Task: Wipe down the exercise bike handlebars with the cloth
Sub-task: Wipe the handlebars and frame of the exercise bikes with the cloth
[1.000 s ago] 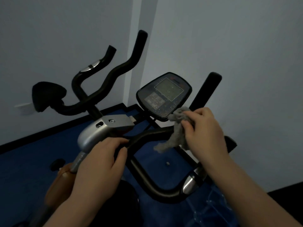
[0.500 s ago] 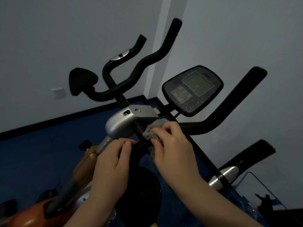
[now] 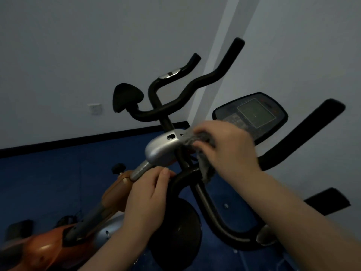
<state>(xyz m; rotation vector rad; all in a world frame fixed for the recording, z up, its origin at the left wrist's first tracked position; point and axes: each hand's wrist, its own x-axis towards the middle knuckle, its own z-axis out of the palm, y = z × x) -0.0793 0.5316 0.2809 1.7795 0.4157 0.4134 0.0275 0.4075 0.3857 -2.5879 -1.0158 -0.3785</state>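
Your right hand [image 3: 228, 151] clutches the grey cloth [image 3: 197, 142], fingers curled round the bunched fabric, and presses it against the centre of the handlebars [image 3: 207, 204] where the black tubing meets the silver clamp housing [image 3: 162, 149]; a loose tail of the cloth hangs down over the bar just below your knuckles. The hand is motion-blurred, so the exact finger placement is unclear. Your left hand [image 3: 148, 198] grips the near curved section of the handlebars just below the housing, fingers wrapped over the tube, thumb side touching the grey stem [image 3: 140, 170]. The bar loops down and to the right from that point, ending near a silver cap [image 3: 263, 236] at lower right. The console [image 3: 252, 115] sits tilted just behind your right hand, partly hidden by it, and a black bar end [image 3: 304, 132] rises to its right. The orange frame [image 3: 39, 249] of the bike runs to lower left over a blue floor [image 3: 58, 177]. A second set of black handlebars [image 3: 185, 90] stands behind, against the pale wall [image 3: 78, 55], which carries a white socket [image 3: 95, 108].
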